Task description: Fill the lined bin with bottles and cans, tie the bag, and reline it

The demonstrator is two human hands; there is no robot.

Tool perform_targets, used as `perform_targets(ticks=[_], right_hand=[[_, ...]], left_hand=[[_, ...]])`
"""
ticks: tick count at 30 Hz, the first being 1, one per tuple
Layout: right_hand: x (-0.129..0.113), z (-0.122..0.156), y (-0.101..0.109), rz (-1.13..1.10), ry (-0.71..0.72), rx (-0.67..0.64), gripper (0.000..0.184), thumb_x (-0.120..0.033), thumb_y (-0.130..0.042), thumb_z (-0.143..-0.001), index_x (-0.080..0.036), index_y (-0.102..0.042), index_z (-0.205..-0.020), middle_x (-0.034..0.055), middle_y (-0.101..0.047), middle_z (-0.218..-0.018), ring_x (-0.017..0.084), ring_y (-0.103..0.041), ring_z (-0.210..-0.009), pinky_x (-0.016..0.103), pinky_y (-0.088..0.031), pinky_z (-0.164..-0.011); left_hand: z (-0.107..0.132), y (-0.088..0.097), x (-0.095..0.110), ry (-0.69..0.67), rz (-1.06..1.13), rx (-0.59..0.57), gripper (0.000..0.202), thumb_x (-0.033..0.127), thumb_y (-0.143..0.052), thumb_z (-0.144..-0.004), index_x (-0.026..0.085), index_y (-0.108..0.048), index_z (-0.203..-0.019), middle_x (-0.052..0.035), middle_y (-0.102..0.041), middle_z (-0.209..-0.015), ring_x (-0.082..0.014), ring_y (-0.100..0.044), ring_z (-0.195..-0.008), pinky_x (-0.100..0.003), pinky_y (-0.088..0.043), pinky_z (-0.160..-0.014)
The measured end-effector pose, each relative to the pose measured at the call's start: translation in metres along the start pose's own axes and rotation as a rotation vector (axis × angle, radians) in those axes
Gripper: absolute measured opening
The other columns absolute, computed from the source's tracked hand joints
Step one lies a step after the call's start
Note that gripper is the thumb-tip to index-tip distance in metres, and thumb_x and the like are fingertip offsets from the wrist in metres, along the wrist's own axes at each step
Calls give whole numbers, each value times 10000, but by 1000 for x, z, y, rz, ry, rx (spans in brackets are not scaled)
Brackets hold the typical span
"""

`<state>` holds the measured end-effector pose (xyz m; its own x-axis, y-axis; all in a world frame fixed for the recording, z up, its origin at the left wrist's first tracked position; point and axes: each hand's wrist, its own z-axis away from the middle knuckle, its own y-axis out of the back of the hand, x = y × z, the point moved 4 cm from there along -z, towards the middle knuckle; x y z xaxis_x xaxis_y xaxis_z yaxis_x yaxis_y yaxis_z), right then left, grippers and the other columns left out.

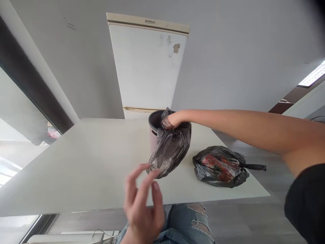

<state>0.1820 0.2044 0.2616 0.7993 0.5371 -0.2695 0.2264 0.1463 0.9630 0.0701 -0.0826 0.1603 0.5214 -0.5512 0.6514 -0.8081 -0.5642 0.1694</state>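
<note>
A trash bin (153, 137) with a dark rim stands at the table's far side. Over its near side hangs a thin, dark plastic bag (175, 149), loose and wrinkled. My right hand (174, 120) reaches down into the bin's mouth, inside part of the bag, and its fingers are hidden. In front of the bag my left hand (145, 200) is raised, slightly blurred, its fingers apart and bent with nothing between them. Whether its fingertips touch the bag's lower edge I cannot tell. To the right lies a tied black bag (220, 166) with something red inside.
Everything stands on a white table (83, 169), whose near edge is just before my legs in ripped jeans (188, 223). A white fridge (149, 67) rises behind the table against a grey wall. A window (15, 145) is on the left.
</note>
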Motion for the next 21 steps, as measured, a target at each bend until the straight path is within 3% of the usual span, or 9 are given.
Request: perform_targets(ticks=[3, 6, 8, 11, 14, 17, 21], right_hand=[[10, 24, 13, 238, 59, -74, 56, -161, -774, -852, -119, -756, -820, 112, -747, -862, 212, -682, -809, 324, -520, -763], [28, 45, 34, 475, 55, 70, 160, -268, -688, -936, -150, -785, -980, 159, -767, -1039, 306, -692, -1022, 367, -517, -841], [44, 51, 43, 458, -2, 174, 313, -369, -681, -963, -129, -770, -1142, 186, -745, -1183, 342, -653, -1158, 393, -519, -906], [71, 52, 42, 274, -104, 214, 508, -490, -778, -892, -118, -746, -1236, 169, -745, -1206, 317, -674, -1119, 395, -533, -922], [88, 52, 32, 49, -153, 234, 323, -368, -845, -831, -150, -807, -1067, 99, -789, -1010, 244, -722, -924, 358, -562, -870], [100, 57, 26, -270, -233, 349, 87, -212, -771, -881, -143, -802, -924, 93, -784, -903, 184, -717, -756, 325, -598, -763], [112, 65, 16, -662, -351, 457, 108, -231, -705, -966, -134, -733, -928, 109, -758, -917, 156, -701, -722, 281, -622, -623]], left_hand=[[-9, -34, -1, -86, -11, -218, 538, 115, -617, -951, 321, -633, -1448, -132, -558, -1518, -334, -556, -1366, -562, -496, -1118], [-30, -59, -27, 27, -111, -182, 443, 231, -619, -997, 287, -660, -1435, -158, -480, -1600, -374, -471, -1457, -615, -419, -1181], [-44, -67, -47, 122, -146, -139, 385, 303, -617, -1010, 259, -696, -1385, -173, -505, -1561, -373, -500, -1427, -601, -418, -1179], [-60, -67, -68, 264, -84, -140, 365, 394, -610, -1019, 237, -704, -1336, -156, -625, -1385, -313, -629, -1265, -503, -500, -1100], [-72, -64, -79, 412, 33, -175, 412, 486, -607, -1014, 216, -697, -1312, -127, -721, -1191, -267, -711, -1062, -416, -568, -949], [-85, -62, -88, 465, 86, -148, 410, 512, -610, -1001, 187, -736, -1219, -119, -752, -1078, -238, -727, -925, -370, -581, -848], [-103, -57, -98, 424, 66, -16, 378, 448, -642, -980, 177, -736, -1226, -110, -723, -1114, -177, -698, -837, -314, -574, -784]])
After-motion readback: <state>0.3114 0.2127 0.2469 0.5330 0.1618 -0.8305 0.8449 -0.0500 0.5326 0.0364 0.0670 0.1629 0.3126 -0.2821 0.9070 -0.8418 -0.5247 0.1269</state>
